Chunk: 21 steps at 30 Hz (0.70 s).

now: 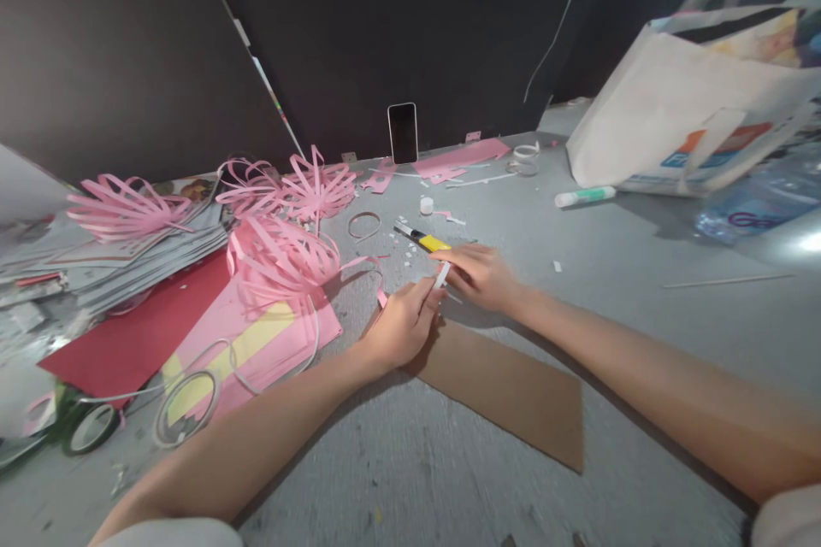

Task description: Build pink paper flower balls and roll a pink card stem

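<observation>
My left hand (401, 320) is closed, with a short white strip (442, 275) pinched between thumb and finger. A narrow pink paper strip (382, 297) sticks out by its knuckles. Curled at the white strip's upper end are the fingers of my right hand (482, 275); their tips are partly hidden. Just beyond them lies a yellow and black utility knife (431, 242), its handle end close to the right fingers. Beneath my left hand, a brown cardboard piece (504, 385) rests on the grey table (321, 470).
Pink paper-strip loops (282, 261) sit left on pink sheets (324, 325) and a red sheet (150, 320). A phone (403, 133) leans on the dark wall. To the right are a glue stick (585, 197), a white bag (641, 111) and a plastic bottle (757, 205).
</observation>
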Each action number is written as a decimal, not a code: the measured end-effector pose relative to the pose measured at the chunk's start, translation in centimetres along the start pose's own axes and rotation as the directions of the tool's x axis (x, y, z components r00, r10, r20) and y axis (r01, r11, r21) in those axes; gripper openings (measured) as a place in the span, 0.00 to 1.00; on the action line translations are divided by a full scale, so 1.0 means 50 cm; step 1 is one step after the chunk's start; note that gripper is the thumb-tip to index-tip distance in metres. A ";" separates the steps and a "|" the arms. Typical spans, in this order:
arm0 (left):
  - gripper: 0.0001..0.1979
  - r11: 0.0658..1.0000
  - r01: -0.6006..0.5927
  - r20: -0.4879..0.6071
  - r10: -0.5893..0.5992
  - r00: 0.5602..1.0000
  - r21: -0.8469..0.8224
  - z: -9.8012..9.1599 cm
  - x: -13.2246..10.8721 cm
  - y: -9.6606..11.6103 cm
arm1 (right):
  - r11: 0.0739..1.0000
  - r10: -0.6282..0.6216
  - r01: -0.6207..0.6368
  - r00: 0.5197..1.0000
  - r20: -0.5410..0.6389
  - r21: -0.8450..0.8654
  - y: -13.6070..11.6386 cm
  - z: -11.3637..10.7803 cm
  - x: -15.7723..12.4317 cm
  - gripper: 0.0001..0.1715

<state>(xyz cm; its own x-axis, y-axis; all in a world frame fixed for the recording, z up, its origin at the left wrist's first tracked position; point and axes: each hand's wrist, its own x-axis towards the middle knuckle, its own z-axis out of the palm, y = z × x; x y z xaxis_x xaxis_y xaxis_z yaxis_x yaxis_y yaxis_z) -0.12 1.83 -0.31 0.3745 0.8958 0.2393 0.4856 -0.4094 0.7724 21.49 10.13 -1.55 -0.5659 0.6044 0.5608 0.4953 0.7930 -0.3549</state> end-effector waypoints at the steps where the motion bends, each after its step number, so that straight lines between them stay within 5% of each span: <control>1: 0.19 1.000 -0.004 0.008 0.004 1.000 -0.018 -0.001 -0.001 0.001 | 1.000 0.005 -0.005 1.000 -0.002 0.006 0.002 0.001 -0.001 0.25; 7: 0.16 0.995 -0.007 0.030 0.010 0.999 -0.098 -0.005 -0.001 0.003 | 0.996 0.083 -0.083 0.996 -0.009 0.016 0.013 0.011 -0.002 0.27; 21: 0.11 0.994 -0.091 0.052 0.094 0.994 -0.064 -0.011 -0.001 0.006 | 0.999 0.030 -0.030 0.999 0.021 0.013 0.005 0.007 0.002 0.23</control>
<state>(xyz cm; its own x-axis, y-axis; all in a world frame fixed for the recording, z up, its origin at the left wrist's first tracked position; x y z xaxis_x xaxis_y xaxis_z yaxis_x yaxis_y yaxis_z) -0.42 1.75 0.22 0.4594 0.8430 0.2800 0.3979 -0.4771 0.7836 21.34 10.41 -1.85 -0.5643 0.6295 0.5342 0.5036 0.7752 -0.3815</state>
